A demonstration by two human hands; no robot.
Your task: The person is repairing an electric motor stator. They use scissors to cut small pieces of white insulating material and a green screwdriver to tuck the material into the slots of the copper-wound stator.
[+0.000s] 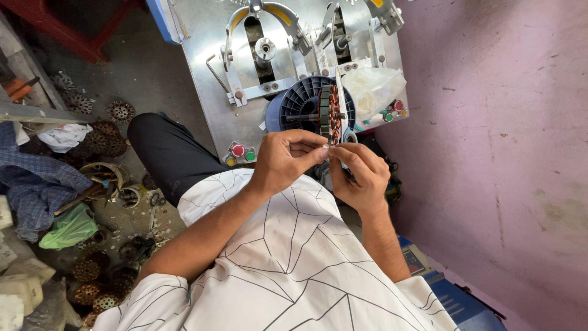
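Pink wall on the right, grey concrete floor littered with wound stators, a green plastic bag and white rag at left. Steel machine tabletop ahead, red and green round buttons at its near edge, clear plastic bag at right. Left hand and right hand both pinch the copper-wound stator, held upright in front of a blue wire spool; each grip closed on its lower edge.
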